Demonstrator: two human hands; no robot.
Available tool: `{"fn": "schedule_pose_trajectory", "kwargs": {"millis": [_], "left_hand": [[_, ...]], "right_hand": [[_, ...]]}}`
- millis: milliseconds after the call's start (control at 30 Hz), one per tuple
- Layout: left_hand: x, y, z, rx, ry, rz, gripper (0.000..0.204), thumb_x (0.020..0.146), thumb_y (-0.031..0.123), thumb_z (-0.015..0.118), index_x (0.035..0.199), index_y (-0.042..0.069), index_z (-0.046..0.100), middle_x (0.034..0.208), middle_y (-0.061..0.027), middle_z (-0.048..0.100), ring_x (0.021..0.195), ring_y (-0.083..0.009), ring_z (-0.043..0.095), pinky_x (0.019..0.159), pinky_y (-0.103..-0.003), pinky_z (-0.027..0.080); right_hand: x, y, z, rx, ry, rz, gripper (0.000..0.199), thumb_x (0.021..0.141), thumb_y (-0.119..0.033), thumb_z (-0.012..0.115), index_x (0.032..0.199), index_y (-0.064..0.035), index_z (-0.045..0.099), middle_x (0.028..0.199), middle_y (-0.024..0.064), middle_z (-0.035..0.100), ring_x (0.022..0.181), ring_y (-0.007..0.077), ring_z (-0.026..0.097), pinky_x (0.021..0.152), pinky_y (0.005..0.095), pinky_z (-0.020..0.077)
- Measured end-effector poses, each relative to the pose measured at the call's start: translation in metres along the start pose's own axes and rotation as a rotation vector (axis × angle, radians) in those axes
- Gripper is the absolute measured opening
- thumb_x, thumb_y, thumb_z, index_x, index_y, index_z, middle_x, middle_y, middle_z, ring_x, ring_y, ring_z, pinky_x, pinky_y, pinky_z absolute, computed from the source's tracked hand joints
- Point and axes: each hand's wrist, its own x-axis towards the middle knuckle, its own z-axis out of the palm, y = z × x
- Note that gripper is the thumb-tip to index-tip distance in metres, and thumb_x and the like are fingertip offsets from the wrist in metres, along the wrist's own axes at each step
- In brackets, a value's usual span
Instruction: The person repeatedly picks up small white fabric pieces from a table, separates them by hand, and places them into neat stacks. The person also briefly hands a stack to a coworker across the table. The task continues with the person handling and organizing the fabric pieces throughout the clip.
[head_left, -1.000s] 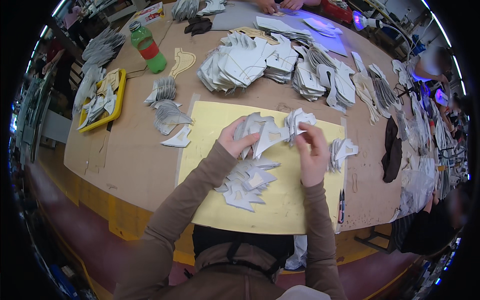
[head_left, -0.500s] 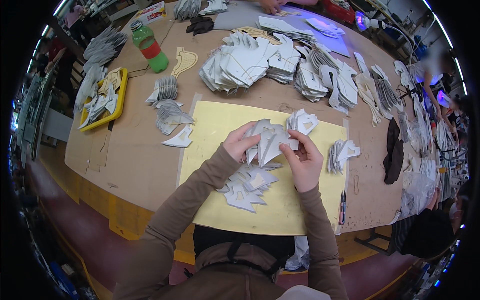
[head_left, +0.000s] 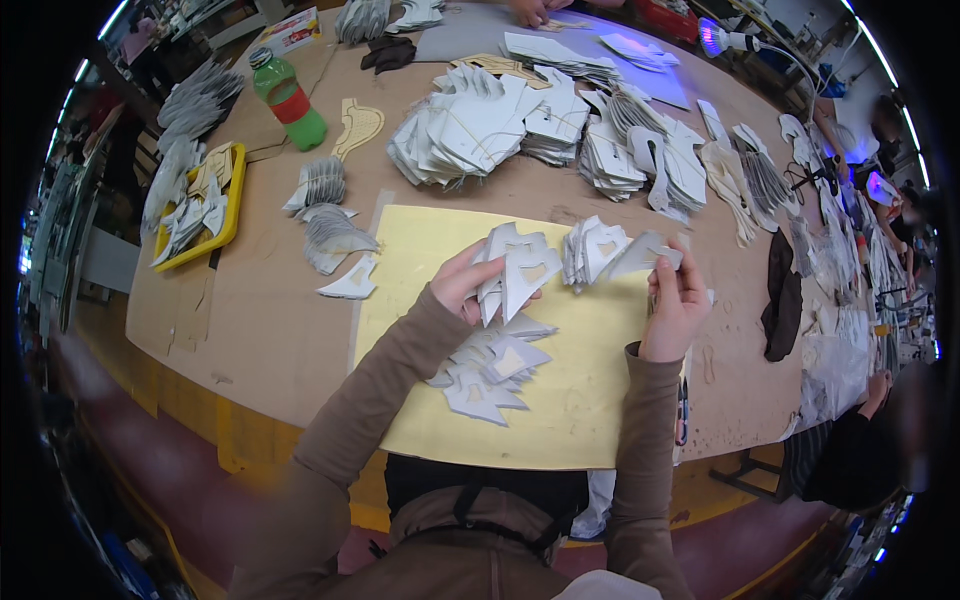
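My left hand is closed around a small stack of grey-white cut fabric pieces, with the thumb on top. My right hand pinches a single grey cut piece between thumb and fingers, apart from that stack. Just left of this piece, a small bundle of similar pieces sits at the far edge of the yellow sheet. Nearer me, below my left hand, a loose fanned pile of the same pieces lies on the sheet. My right hand mostly hides another small bundle behind it.
Large stacks of white cut pieces stand beyond the sheet. On the left are a green bottle, a yellow tray and grey bundles. Snips and a dark cloth lie on the right. Another person's hands show at the far edge.
My right hand has moved right, drawing one piece away from the stack. My left hand keeps the stack, shifted slightly left. The view has moved a little.
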Motion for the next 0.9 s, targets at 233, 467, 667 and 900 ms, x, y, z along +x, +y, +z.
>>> {"fn": "schedule_pose_trajectory", "kwargs": {"millis": [233,467,667,900], "left_hand": [[0.001,-0.003,-0.005,-0.032,-0.071,0.052,0.051,0.092,0.009,0.041,0.139,-0.006,0.026,0.126,-0.025,0.05,0.107,-0.0332,0.059,0.088,-0.036,0.052],[-0.004,-0.011,0.002,0.116,0.101,-0.021,0.06,0.089,0.003,0.054,0.142,0.0,0.027,0.104,-0.0084,0.061,0.073,-0.0076,0.061,0.058,-0.019,0.048],[0.001,-0.024,-0.003,0.214,0.047,-0.052,0.057,0.091,0.007,0.057,0.141,0.001,0.03,0.097,-0.0022,0.062,0.064,-0.0016,0.055,0.047,-0.015,0.04],[-0.007,-0.005,0.023,-0.129,0.074,-0.111,0.055,0.092,0.005,0.052,0.141,0.0,0.027,0.111,-0.0108,0.058,0.088,-0.0125,0.062,0.074,-0.022,0.054]], "right_hand": [[0.035,0.006,-0.081,-0.313,0.186,0.019,0.028,0.088,-0.006,0.059,0.115,0.0007,0.062,0.087,0.0011,0.057,0.073,0.0059,0.048,0.064,0.022,0.042],[0.021,-0.003,-0.053,-0.533,0.159,-0.169,0.024,0.085,-0.003,0.06,0.108,-0.0007,0.064,0.104,0.0049,0.052,0.078,0.0089,0.048,0.07,0.0219,0.0428],[-0.038,-0.01,0.026,0.001,-0.509,0.099,0.029,0.085,0.0,0.062,0.114,0.0022,0.059,0.1,0.0032,0.057,0.079,0.0063,0.051,0.067,0.0179,0.0423],[-0.034,-0.01,0.018,0.063,-0.448,0.076,0.03,0.082,0.002,0.065,0.112,0.0042,0.06,0.088,0.0029,0.059,0.069,0.0058,0.052,0.061,0.0174,0.0413]]}}
